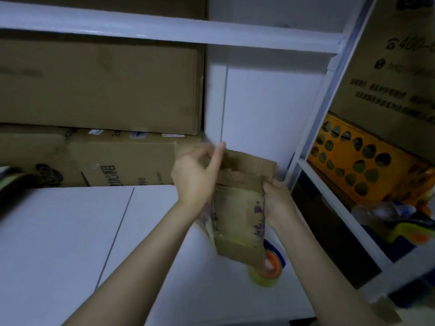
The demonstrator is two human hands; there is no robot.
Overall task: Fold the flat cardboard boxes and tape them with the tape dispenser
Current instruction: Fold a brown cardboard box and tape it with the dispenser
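A small brown cardboard box with purple printing (239, 208) was held upright above the white tabletop (58, 231), its top flaps standing open. The right hand (279, 201) gripped the box's right edge, fingers curled round the side wall. The left hand (195, 175) was at the box's upper left corner, its index finger pointing straight up beside a flap. Motion blur hid whether its other fingers held the cardboard. Just below the box, a tape dispenser with an orange core and a clear yellowish roll (270, 269) lay on the tabletop. Large plain brown cartons (98, 85) were stacked along the back wall, and an orange perforated plastic crate (357, 165) sat on the white shelf unit (329, 189) at right.
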